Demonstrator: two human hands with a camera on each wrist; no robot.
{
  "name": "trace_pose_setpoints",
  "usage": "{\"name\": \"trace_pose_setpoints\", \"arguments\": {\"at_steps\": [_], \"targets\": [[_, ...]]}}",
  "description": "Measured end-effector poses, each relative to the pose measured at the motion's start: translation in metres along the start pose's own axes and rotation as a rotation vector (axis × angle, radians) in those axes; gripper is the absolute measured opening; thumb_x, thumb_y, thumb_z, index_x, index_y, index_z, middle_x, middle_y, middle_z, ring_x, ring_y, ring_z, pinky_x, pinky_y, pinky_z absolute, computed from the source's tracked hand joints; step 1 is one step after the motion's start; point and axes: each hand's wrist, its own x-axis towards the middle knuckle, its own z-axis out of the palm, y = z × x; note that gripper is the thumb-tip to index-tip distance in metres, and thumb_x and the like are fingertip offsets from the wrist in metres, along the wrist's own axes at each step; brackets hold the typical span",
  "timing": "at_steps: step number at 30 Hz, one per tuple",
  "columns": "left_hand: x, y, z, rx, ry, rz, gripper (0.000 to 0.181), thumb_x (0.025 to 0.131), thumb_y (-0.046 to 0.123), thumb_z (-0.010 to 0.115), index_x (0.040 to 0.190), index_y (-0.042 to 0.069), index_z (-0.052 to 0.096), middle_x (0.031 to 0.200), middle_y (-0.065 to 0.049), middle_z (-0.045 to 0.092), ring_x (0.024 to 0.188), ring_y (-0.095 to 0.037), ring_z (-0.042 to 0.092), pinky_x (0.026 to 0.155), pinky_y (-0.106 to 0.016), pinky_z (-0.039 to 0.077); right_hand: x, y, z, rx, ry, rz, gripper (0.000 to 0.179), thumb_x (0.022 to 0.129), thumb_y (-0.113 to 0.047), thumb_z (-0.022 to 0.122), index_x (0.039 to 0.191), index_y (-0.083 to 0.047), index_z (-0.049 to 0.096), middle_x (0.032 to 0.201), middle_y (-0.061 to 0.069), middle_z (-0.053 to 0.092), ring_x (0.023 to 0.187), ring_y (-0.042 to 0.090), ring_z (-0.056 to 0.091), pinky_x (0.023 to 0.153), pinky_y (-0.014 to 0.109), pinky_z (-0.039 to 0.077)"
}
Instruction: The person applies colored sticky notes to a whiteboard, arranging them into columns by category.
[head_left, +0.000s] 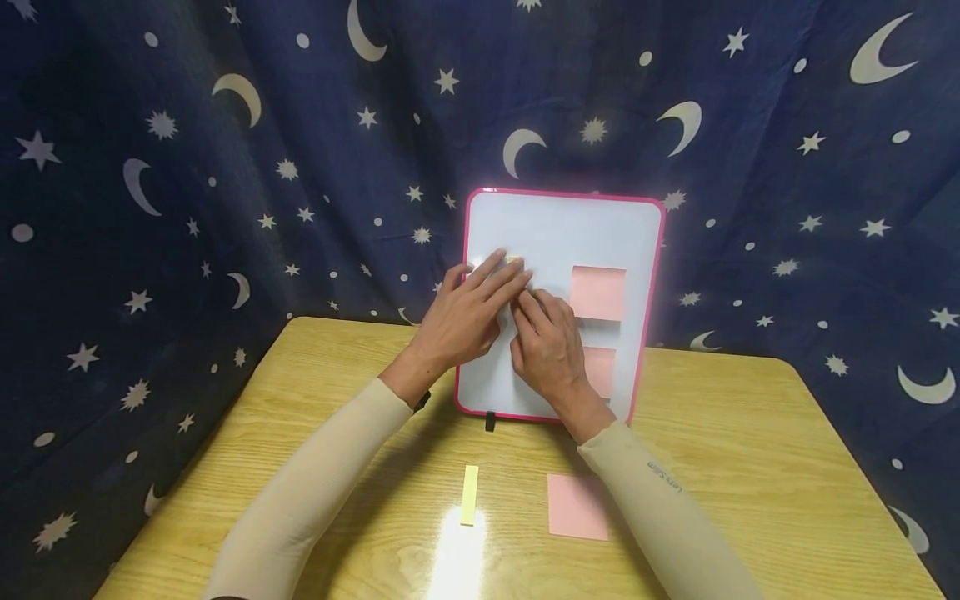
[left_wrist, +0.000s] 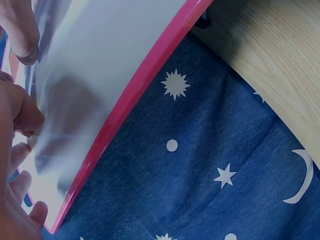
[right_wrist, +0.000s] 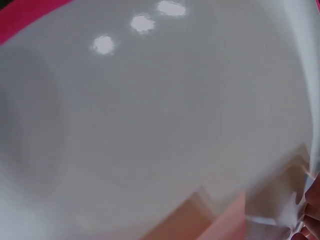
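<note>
A magnetic-style whiteboard [head_left: 540, 225] with a pink frame stands upright on the table. My left hand [head_left: 467, 315] lies with fairly straight fingers against its left half. Just above those fingertips a small piece of a yellow paper strip [head_left: 514, 259] shows; the fingers hide the rest. Beside it my right hand [head_left: 551, 346] touches the board with bent fingers, their tips close to the left ones. Two pink sticky notes are on the board's right side: an upper note [head_left: 597, 293] and a lower note [head_left: 601, 372], partly behind the right hand.
On the wooden table [head_left: 360, 358] in front lie a yellow strip [head_left: 469, 496] and a pink sticky note [head_left: 576, 507], partly near the right sleeve. A black foot [head_left: 491, 422] shows under the board. A dark blue curtain [head_left: 420, 150] with moons and stars hangs behind.
</note>
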Motion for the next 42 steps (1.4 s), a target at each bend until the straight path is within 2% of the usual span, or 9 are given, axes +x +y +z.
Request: {"name": "trace_pose_setpoints", "arguments": {"at_steps": [9,18,27,35,42], "targets": [[0.000,0.003,-0.001,0.038,-0.001,-0.024,0.075,0.097,0.026,0.067,0.166,0.018,0.038,0.171,-0.001,0.036,0.162,-0.024,0.023,0.118,-0.050,0.033,0.001,0.000,-0.001,-0.009,0.015,0.003,0.043,0.088,-0.006,0.065,0.128,0.006,0.073,0.136,0.016,0.069,0.123,0.036,0.059,0.103,0.049,0.046],[-0.001,0.004,-0.004,0.048,0.016,-0.046,0.074,0.095,0.024,0.068,0.164,0.014,0.041,0.169,-0.002,0.040,0.161,-0.024,0.026,0.116,-0.050,0.035,0.000,0.002,-0.002,-0.011,0.002,0.013,0.047,0.090,-0.008,0.061,0.135,0.004,0.070,0.142,0.014,0.067,0.124,0.035,0.058,0.101,0.049,0.045],[-0.001,0.000,-0.005,0.089,0.021,-0.015,0.073,0.095,0.024,0.070,0.162,0.015,0.044,0.166,-0.003,0.045,0.160,-0.025,0.027,0.116,-0.051,0.035,-0.001,0.002,-0.003,-0.006,-0.027,0.023,0.048,0.090,-0.008,0.060,0.136,0.004,0.069,0.145,0.014,0.065,0.127,0.034,0.057,0.103,0.048,0.044],[0.003,0.000,-0.005,0.101,0.035,0.019,0.070,0.094,0.023,0.070,0.160,0.016,0.046,0.164,-0.002,0.046,0.159,-0.025,0.030,0.114,-0.050,0.038,-0.001,0.001,-0.004,-0.002,-0.046,0.015,0.043,0.090,-0.009,0.061,0.129,0.005,0.072,0.140,0.016,0.067,0.128,0.035,0.056,0.105,0.049,0.044],[0.008,0.003,-0.004,0.095,0.000,0.023,0.070,0.095,0.023,0.067,0.161,0.017,0.044,0.167,-0.002,0.043,0.160,-0.024,0.027,0.115,-0.050,0.036,-0.001,0.000,-0.004,0.006,-0.057,0.017,0.043,0.091,-0.009,0.059,0.130,0.004,0.072,0.137,0.015,0.067,0.127,0.034,0.056,0.106,0.049,0.044]]}}
